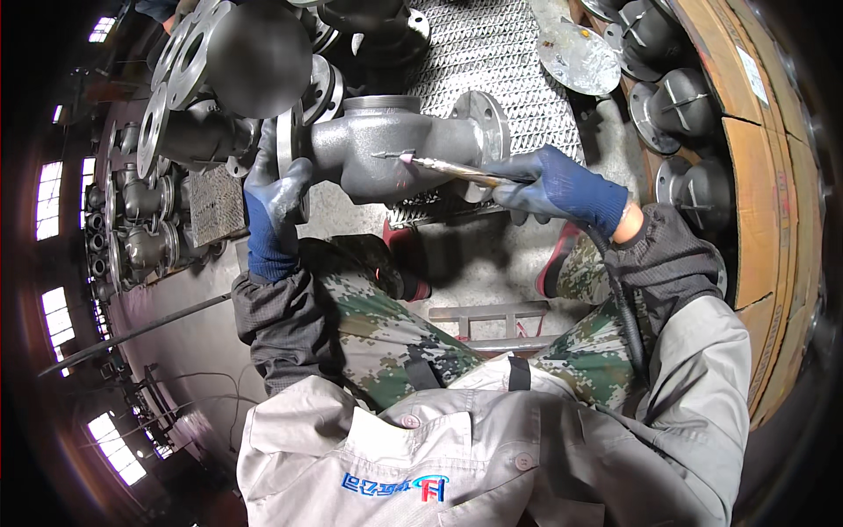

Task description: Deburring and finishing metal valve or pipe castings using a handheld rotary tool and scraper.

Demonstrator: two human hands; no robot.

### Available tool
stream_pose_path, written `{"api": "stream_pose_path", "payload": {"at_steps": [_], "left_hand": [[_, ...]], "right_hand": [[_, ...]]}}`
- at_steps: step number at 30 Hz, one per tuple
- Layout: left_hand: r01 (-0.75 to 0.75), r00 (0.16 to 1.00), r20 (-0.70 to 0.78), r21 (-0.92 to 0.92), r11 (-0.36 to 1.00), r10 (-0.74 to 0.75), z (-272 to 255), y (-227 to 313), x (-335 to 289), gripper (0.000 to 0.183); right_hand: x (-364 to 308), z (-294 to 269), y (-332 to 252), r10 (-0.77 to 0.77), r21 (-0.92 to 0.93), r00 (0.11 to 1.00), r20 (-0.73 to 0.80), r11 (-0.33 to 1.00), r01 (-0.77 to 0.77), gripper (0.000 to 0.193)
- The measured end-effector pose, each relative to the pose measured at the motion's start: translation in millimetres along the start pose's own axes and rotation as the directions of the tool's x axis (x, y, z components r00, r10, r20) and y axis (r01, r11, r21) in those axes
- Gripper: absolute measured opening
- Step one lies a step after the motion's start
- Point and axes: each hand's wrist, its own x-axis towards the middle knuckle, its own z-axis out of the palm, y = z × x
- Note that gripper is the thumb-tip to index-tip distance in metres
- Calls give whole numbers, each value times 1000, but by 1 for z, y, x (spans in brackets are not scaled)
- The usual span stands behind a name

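In front of me lies a grey cast-metal valve body (360, 145) with a flange at each end and a threaded collar on its far side. Wearing a blue-grey glove, my left hand (277, 198) grips the left flange, thumb on the near side. My right hand (553, 186), gloved alike, closes round a slim brass-coloured die grinder (457, 171) held nearly level. The grinder's small pinkish tip (407, 159) is at the middle of the casting; whether it touches the surface, I cannot tell. A black hose (625, 307) runs back from beneath my right wrist.
Beneath and beyond the casting is a patterned metal plate (492, 53), with a round metal disc (580, 60) at its right. More castings (689, 101) stand beside a wooden crate (762, 193). Flanged parts (189, 61) crowd the upper left. A low metal frame (487, 318) lies between my legs.
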Motion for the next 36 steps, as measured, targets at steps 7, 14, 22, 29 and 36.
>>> {"api": "stream_pose_path", "payload": {"at_steps": [7, 14, 22, 29, 36], "left_hand": [[15, 997, -79, 93, 996, -8, 0, -4, 0, 65], [-193, 980, 71, 144, 971, 184, 7, 4, 13, 57], [-293, 949, 253, 498, 816, 186, 49, 23, -14, 95], [-1, 997, 75, 233, 973, -17, 26, 5, -31, 107], [258, 965, -66, 115, 959, -252, 1, 13, -50, 84]], "right_hand": [[-21, -2, -7, 79, 433, 891, -446, 891, 137, 36], [24, -3, 67, 254, 590, 804, -538, 795, 143, 43], [63, 4, 91, 104, 511, 769, -630, 801, 310, 24], [51, -6, 81, -290, -61, 803, -521, 951, 304, 32], [28, -1, 59, -461, -377, 816, -349, 866, 328, 47]]}}
